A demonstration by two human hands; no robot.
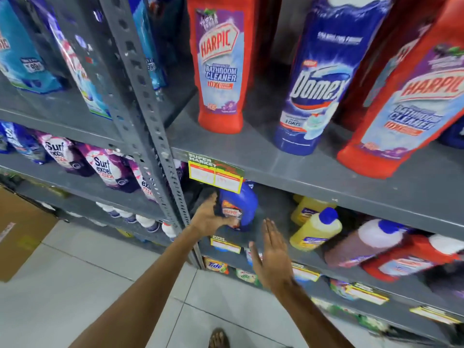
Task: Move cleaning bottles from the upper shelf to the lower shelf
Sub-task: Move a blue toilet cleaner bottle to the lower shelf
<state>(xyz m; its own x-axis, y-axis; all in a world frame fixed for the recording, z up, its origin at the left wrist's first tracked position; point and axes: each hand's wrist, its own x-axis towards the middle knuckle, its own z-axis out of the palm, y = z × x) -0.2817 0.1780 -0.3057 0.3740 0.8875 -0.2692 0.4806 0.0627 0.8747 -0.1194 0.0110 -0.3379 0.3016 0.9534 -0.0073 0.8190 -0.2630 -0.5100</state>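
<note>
A blue bottle [239, 205] stands on the lower shelf [253, 238], at its left end, just right of the slotted grey post [160, 156] and partly behind a yellow price tag [216, 175] hanging from the upper shelf's front edge. The left hand [208, 217] cups the bottle's left side, fingers touching its label; whether its grip is clamped on the bottle cannot be told. The right hand [272, 254] is flat, grip apart, fingers straight, held in front of the shelf edge and clear of the bottle. Between the blue bottle and two yellow bottles [315, 228] to the right lies a bare stretch of lower shelf. Further right, a brown bottle and a red one lean, blurred.

On the upper shelf [288, 169] stand a red Harpic bottle [219, 69], a blue Domex bottle [319, 81] and another red Harpic [404, 109] near the front edge, with gaps between them. A cardboard box [20, 232] sits on the tiled floor at left.
</note>
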